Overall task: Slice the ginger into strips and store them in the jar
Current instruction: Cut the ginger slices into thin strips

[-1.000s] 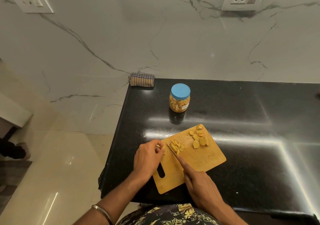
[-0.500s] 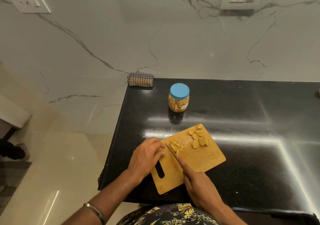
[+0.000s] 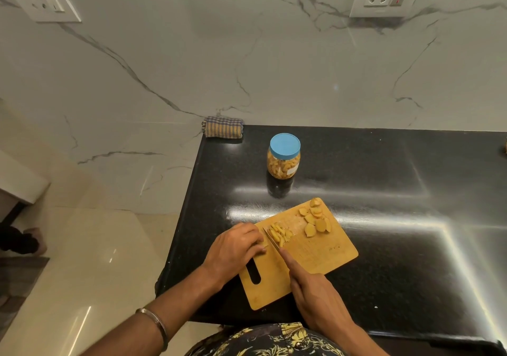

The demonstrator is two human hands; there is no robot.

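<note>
One jar [image 3: 284,155], one board [image 3: 315,254], one knife [image 3: 270,239] on the bench [image 3: 384,191].
Left hand [image 3: 233,251] curls, pinning ginger [image 3: 264,243]; right hand [image 3: 318,298] grasps the knife, forefinger along its spine.

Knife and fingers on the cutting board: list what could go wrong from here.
1. The left hand pins a small ginger piece with fingertips right beside the knife; a slip could nick them.
2. The cutting board lies askew near the counter's front edge; pressure might shift it.
3. The jar is lidded, so loose strips could scatter before storing.
</note>
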